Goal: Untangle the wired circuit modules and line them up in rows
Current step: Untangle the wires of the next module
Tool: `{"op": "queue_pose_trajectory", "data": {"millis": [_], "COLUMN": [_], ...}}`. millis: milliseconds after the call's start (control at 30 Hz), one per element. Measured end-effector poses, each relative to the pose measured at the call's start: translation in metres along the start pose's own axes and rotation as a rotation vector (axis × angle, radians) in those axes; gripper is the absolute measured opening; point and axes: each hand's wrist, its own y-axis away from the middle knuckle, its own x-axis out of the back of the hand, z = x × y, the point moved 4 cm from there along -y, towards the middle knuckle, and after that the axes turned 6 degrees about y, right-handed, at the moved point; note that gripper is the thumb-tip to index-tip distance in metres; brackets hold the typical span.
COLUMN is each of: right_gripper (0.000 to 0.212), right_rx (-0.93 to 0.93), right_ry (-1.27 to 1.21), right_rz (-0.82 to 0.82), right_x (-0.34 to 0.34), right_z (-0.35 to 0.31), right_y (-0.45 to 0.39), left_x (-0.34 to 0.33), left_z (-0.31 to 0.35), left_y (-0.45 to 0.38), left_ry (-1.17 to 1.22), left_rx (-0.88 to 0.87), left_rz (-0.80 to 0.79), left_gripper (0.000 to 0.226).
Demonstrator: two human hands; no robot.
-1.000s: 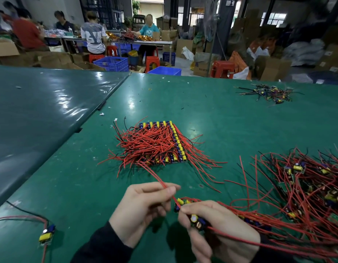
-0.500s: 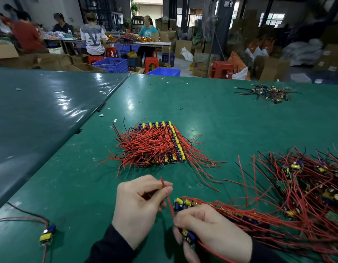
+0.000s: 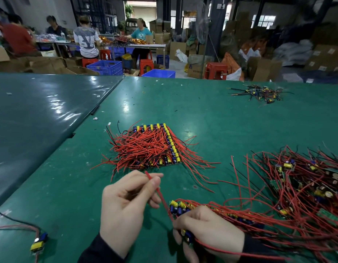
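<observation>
A green surface [image 3: 202, 114] fills most of the view, with a darker sheet [image 3: 41, 114] butting against it on the left. On the right lies the tangle [image 3: 301, 192], a broad heap of modules with red wires spilling toward the near edge. At the middle sits the finished block [image 3: 155, 147], modules lined up in rows along its far and right sides, red wires fanned over it and out to both sides. A smaller dark pile [image 3: 259, 93] lies far off at the back right, well apart from the rest. The left hand [image 3: 126, 204] has its fingers [image 3: 155, 182] curled, thumb and forefinger pinching a red wire [image 3: 158, 190] whose tip sticks up past them. That wire runs down to a bunch of modules [image 3: 178, 206] gripped in the right hand [image 3: 208, 228], fingers curled round them just above the surface, wires trailing right into the tangle. A single module [image 3: 38, 242] lies alone near the bottom left corner, its wires reaching off the left edge.
</observation>
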Motion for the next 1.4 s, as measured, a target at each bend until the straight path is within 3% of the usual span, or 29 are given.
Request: {"op": "queue_pose_trajectory", "data": {"millis": [100,200,333,400,567,733,833,933,1000,1067,1167,1300,1400], "right_gripper": [0.038,0.038,0.038,0.038,0.036,0.018,0.012,0.012,0.013,0.014,0.025,0.021,0.02], "right_rx": [0.038,0.05,0.007,0.0,0.07,0.187,0.243,0.325,0.376,0.4,0.429,0.486,0.506], "right_ry": [-0.024,0.037,0.128,0.136,0.076,-0.223,-0.379,-0.422,-0.446,-0.504,-0.598,-0.54,-0.474], "right_rz": [-0.096,-0.101,-0.043,-0.042,-0.043,0.155,0.341,0.506,0.567,0.578,0.548,0.531,0.525], "right_x": [-0.007,-0.007,-0.005,-0.005,-0.01,-0.011,-0.002,0.007,0.011,0.013,0.012,0.012,0.011], "right_z": [-0.009,-0.012,-0.007,-0.006,-0.007,-0.012,-0.014,-0.013,-0.012,-0.01,-0.01,-0.008,-0.004], "right_y": [0.004,0.005,0.004,0.004,0.005,0.006,0.008,0.009,0.009,0.008,0.006,0.006,0.006], "left_x": [0.01,0.009,0.007,0.01,0.019,0.027,0.016,-0.002,-0.013,-0.02,-0.023,-0.013,-0.009], "left_z": [-0.009,-0.007,-0.001,0.0,-0.012,-0.025,-0.032,-0.035,-0.034,-0.026,-0.016,-0.014,-0.017], "left_y": [-0.006,-0.003,-0.002,-0.003,-0.008,-0.013,-0.006,0.008,0.017,0.021,0.016,0.005,0.004], "left_ry": [0.024,-0.128,-0.13,-0.109,0.19,0.371,0.277,0.046,-0.022,-0.014,0.092,0.272,0.406], "left_rx": [0.096,0.006,-0.058,-0.038,0.277,0.523,0.62,0.661,0.671,0.634,0.567,0.521,0.598], "left_rz": [0.109,0.066,0.067,0.105,0.184,0.222,0.065,-0.303,-0.519,-0.596,-0.486,-0.161,-0.026], "left_gripper": [0.025,0.032,0.01,0.01,0.015,0.025,0.021,0.017,0.015,0.012,0.016,0.015,0.014]}}
